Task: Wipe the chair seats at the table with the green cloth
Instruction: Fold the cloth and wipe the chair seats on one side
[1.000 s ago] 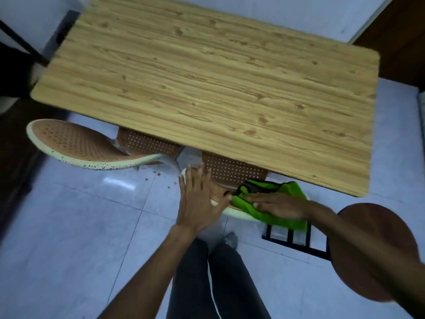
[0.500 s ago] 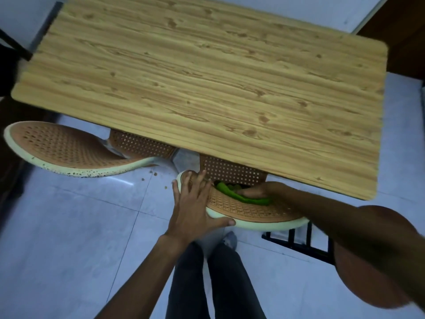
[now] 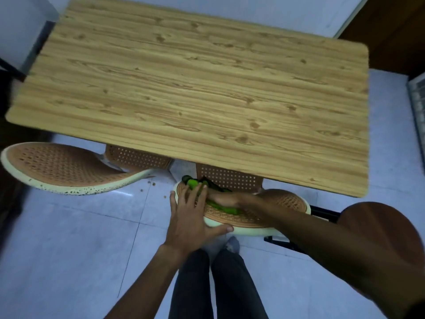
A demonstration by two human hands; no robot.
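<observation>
Head view: pressing green cloth (image 3: 192, 183) to chair seat (image 3: 288, 201) with right hand (image 3: 222, 198), grip unclear; left hand (image 3: 187, 215) flat alongside.

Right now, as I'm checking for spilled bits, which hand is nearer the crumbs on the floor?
Left. The left hand rests on the rim of the chair seat, just right of the crumbs; the right hand lies farther right, on the green cloth.
</observation>
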